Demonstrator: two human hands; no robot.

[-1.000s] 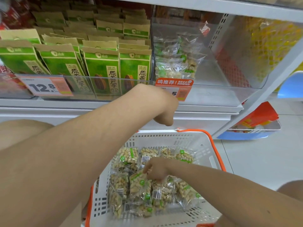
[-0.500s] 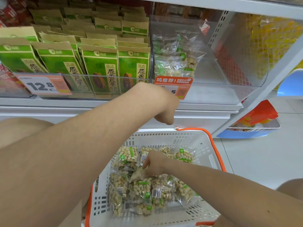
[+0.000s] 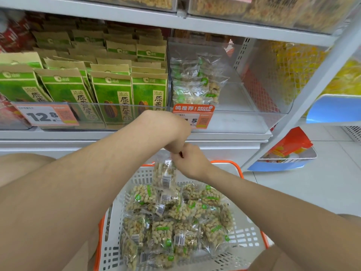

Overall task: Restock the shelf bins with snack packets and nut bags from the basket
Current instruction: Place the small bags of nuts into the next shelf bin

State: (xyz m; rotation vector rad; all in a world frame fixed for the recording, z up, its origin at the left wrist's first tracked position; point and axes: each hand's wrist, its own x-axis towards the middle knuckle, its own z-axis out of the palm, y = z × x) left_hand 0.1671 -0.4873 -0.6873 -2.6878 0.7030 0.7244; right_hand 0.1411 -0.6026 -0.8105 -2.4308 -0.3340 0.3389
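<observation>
While my right hand (image 3: 190, 162) pinches the top edge of one nut bag (image 3: 165, 173) between curled fingers (image 3: 176, 158), the bag hangs upright beneath them, over the pile. Meeting those fingers from the left, my left hand (image 3: 174, 146) is curled downward; whether it grips the bag too I cannot tell. Below my fingers the other nut bags (image 3: 175, 222) lie in the white basket (image 3: 144, 177). Above and beyond them sits the clear shelf bin (image 3: 244, 112), partly filled at its left side, with green packets (image 3: 111, 94) in the bin further left.
</observation>
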